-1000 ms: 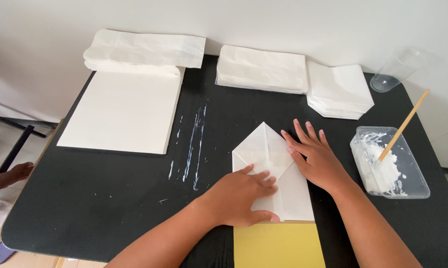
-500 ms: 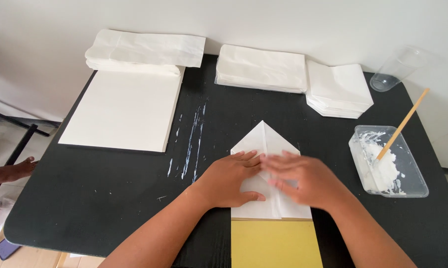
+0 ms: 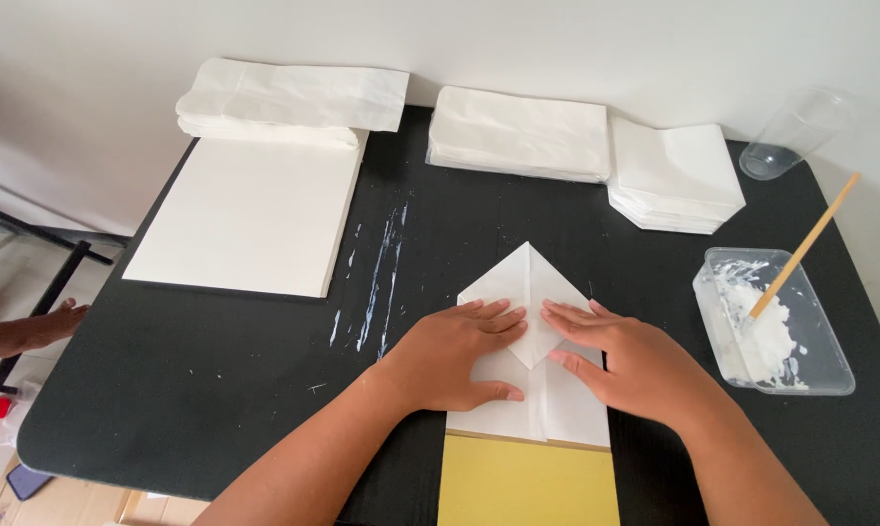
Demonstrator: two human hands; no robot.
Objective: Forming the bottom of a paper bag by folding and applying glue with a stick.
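Fingers of left hand [image 3: 450, 356] and right hand [image 3: 635, 365] flat, spread, gripping nothing, pressing folded white paper [image 3: 528, 292] underneath. Yellow sheet [image 3: 528, 482] just behind wrists, probably under the paper. Glue tub [image 3: 820, 360] right.

Folded white paper [image 3: 529, 292]: its middle and lower part was covered by the left hand [image 3: 450, 356] and the right hand [image 3: 635, 360], so the folds under the palms could not be seen.
Yellow sheet [image 3: 528, 482]: it was cut off by the bottom edge of the frame.
Forearms: both were cut by the bottom edge.
Plastic cup [image 3: 791, 131]: at the upper right, its transparent wall was hard to separate from the pale wall behind.
Bare foot [image 3: 21, 326]: at the left edge, only a part was visible.
Black table [image 3: 216, 370]: its near right corner left the frame.
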